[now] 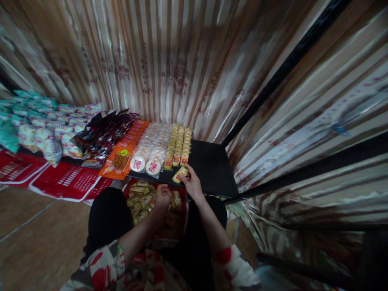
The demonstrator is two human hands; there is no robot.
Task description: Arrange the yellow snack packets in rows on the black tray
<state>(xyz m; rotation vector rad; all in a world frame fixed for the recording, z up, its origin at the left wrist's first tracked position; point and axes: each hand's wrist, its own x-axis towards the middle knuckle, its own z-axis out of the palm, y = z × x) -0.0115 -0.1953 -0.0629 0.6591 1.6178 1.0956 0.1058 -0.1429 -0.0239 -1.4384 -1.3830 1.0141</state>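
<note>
My right hand (191, 182) pinches a small yellow snack packet (180, 174) at the front edge of the black shelf (212, 165), just below the rows of like yellow packets (178, 145). My left hand (162, 197) is curled, fingers closed, inside a red basket (133, 184) full of gold-wrapped packets (141, 200) on my lap; what it grips is hidden.
On the shelf lie round white packets (150, 151), orange packets (125, 151), dark packets (103, 133) and green-white bags (39, 121). Red price cards (65, 182) hang along the shelf front. Striped shiny sheeting (182, 60) covers the back and right. Brown floor tiles (36, 230) lie at the left.
</note>
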